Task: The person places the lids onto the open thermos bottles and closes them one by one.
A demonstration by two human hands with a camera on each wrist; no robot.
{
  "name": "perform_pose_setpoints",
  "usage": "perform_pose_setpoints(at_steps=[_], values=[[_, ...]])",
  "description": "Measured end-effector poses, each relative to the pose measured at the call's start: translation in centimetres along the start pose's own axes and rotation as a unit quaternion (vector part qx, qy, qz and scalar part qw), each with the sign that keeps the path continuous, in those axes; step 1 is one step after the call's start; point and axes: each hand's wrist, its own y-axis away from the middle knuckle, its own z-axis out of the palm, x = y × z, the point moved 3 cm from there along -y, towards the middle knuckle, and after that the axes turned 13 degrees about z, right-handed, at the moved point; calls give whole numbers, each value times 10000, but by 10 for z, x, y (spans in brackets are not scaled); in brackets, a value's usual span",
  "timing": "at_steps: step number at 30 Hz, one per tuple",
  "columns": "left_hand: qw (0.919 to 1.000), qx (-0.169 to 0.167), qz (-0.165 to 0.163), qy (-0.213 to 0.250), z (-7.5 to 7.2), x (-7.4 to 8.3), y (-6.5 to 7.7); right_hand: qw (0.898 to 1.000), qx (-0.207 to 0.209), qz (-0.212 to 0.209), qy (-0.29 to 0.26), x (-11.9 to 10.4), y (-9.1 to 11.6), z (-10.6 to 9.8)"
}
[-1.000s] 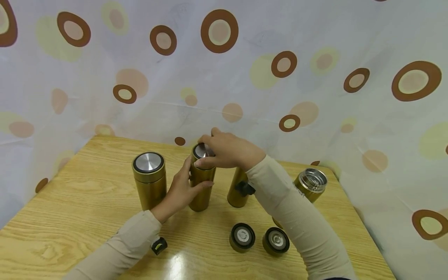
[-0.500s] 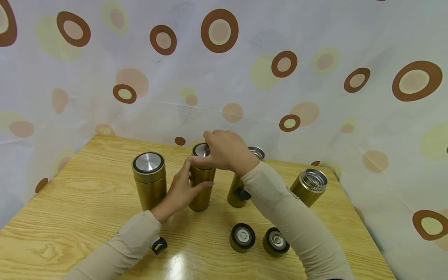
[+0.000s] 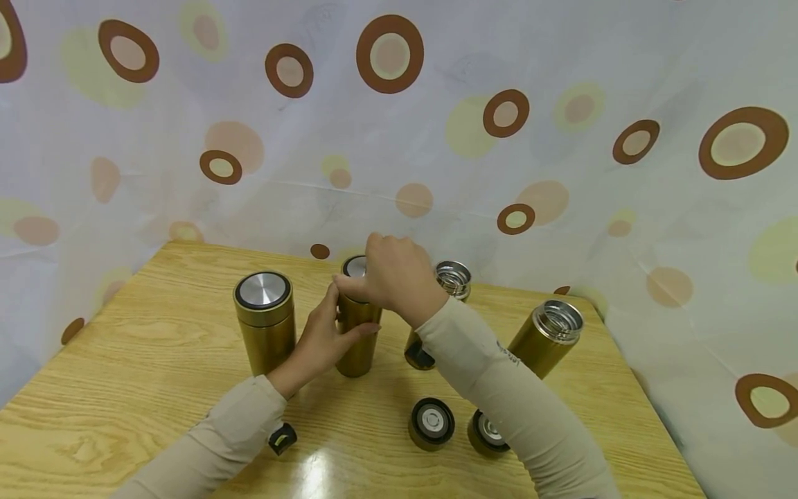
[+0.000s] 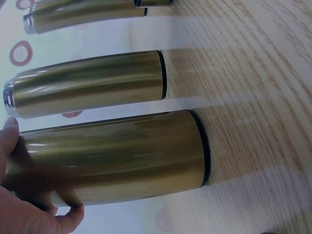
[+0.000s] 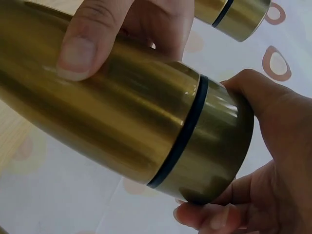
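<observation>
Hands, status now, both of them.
Left hand: closed, holding the second gold bottle from the left by its body.
Right hand: closed, gripping that bottle's lid.

Our yellow wood-grain table (image 3: pixel 156 388) bears cylindrical gold metal flasks (image 3: pixel 268 339) in and beside our left hand (image 3: pixel 323 336), two round black-gold lids (image 3: pixel 431 424) rightward.

Downward head view, wrist closeups sharing bottle (image 5: pixel 131 117)
</observation>
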Motion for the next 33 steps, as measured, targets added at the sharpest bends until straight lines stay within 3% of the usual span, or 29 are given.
perform_pose_setpoints(at_steps=[21,24,27,30,33], values=[[10000,0,73,19,0,1,-3,9997,-77,9,234,3,5,-4],[9998,26,176,-48,0,0,-3,9985,-450,-171,257,8,7,-7],[9999,31,156,-35,0,-1,-1,9911,-1140,-676,102,14,10,-10],[10000,-7,5,42,0,-1,0,9722,-1856,-1424,-105,17,11,-14],[9999,-20,-92,62,1,1,0,9539,-2219,-2022,19,18,11,-20]])
